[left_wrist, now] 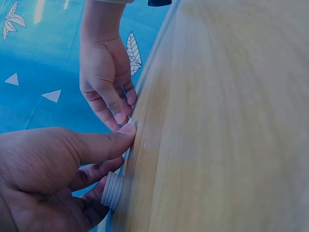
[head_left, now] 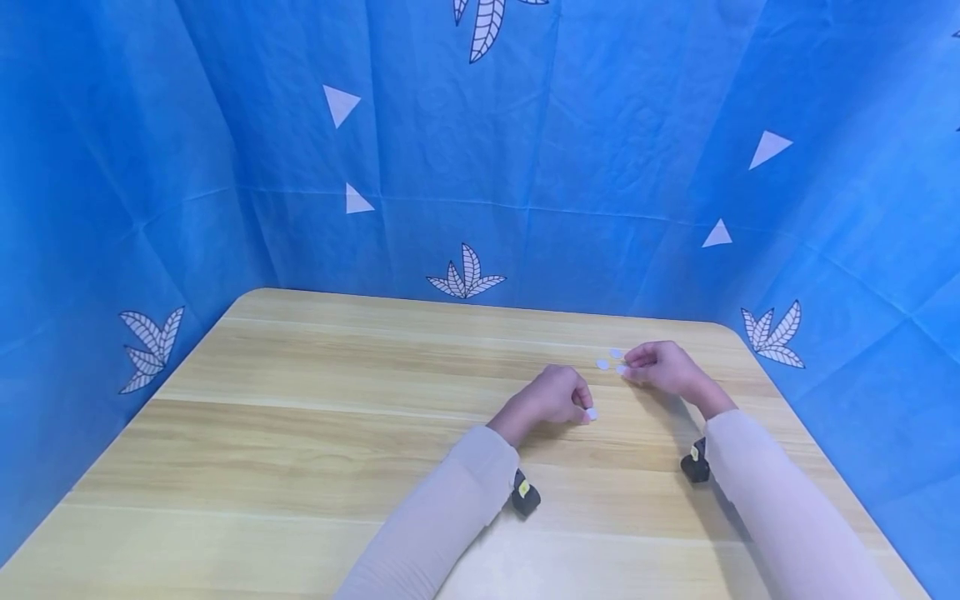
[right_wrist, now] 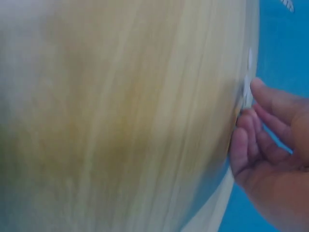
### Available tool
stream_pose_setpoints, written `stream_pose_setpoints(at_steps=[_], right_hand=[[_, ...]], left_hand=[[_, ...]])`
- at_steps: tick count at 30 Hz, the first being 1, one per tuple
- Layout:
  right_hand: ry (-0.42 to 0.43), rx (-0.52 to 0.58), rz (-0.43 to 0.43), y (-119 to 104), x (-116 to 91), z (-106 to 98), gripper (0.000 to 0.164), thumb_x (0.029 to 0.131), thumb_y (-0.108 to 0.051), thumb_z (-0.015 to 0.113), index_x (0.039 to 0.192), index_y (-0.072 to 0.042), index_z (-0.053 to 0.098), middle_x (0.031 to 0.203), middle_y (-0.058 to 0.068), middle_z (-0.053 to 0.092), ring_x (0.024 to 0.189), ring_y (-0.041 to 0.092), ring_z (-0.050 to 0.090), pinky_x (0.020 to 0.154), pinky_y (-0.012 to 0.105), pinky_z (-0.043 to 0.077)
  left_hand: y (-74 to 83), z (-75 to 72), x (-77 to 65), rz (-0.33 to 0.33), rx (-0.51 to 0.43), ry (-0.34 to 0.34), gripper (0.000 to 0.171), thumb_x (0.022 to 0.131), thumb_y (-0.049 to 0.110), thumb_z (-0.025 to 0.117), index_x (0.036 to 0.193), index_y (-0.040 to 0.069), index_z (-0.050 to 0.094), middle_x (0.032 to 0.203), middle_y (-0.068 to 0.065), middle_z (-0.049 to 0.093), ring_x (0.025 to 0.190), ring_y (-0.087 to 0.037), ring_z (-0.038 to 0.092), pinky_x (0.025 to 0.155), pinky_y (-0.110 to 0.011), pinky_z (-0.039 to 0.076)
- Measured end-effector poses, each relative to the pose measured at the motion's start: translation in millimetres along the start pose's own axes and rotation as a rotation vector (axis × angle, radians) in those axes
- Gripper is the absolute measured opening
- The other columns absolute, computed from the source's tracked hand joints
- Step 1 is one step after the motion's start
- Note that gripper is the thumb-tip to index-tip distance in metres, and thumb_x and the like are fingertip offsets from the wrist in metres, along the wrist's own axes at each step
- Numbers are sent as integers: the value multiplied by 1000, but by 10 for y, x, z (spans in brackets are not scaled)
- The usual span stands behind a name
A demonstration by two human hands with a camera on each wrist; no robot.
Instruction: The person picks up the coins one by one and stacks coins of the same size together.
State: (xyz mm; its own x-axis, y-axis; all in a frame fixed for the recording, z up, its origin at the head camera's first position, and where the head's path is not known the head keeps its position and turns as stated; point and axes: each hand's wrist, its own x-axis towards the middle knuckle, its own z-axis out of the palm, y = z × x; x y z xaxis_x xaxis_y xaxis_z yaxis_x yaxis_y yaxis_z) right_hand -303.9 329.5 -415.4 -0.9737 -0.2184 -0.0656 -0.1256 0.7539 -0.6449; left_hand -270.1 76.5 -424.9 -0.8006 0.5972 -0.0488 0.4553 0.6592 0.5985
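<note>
My left hand (head_left: 553, 395) is low over the table with a small white disc (head_left: 592, 414) at the tips of its thumb and finger. In the left wrist view a short stack of white discs (left_wrist: 112, 191) shows beside its curled lower fingers. Farther right and back, my right hand (head_left: 663, 367) has thumb and fingertips together at the edge of another white disc (head_left: 621, 369). Two more white discs, a nearer-left one (head_left: 603, 364) and a farther one (head_left: 615, 353), lie flat just left of those fingertips.
The wood-grain table (head_left: 300, 467) has rounded far corners. A blue curtain (head_left: 480, 150) with white leaf and triangle prints surrounds its back and sides. Small black wrist devices, left (head_left: 526, 495) and right (head_left: 696, 462), hang below the sleeves.
</note>
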Motion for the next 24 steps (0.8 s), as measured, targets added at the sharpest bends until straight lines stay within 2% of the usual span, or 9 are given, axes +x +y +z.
stream_pose_setpoints(at_steps=[6,14,24], right_hand=[[-26,33,-14,48,27,-24,36,94,-13,75,122,7,67,111,20,72,104,29,67,82,22,52],[-66,-10,-72,82,92,-54,32,92,-13,78,118,4,70,109,17,74,102,28,68,87,31,53],[-92,-8,-46,66,129,-63,24,92,-13,78,111,2,75,103,11,75,96,20,64,84,28,51]], left_hand=[[-6,-3,5,-8,-1,-1,11,86,23,86,88,20,76,79,13,64,79,-4,57,74,-20,46],[-4,-8,16,-19,8,-10,10,86,23,85,89,21,76,80,13,64,79,-4,57,73,-19,47],[9,-10,6,-15,-4,-9,9,86,23,85,89,20,76,80,13,64,79,-5,57,73,-19,47]])
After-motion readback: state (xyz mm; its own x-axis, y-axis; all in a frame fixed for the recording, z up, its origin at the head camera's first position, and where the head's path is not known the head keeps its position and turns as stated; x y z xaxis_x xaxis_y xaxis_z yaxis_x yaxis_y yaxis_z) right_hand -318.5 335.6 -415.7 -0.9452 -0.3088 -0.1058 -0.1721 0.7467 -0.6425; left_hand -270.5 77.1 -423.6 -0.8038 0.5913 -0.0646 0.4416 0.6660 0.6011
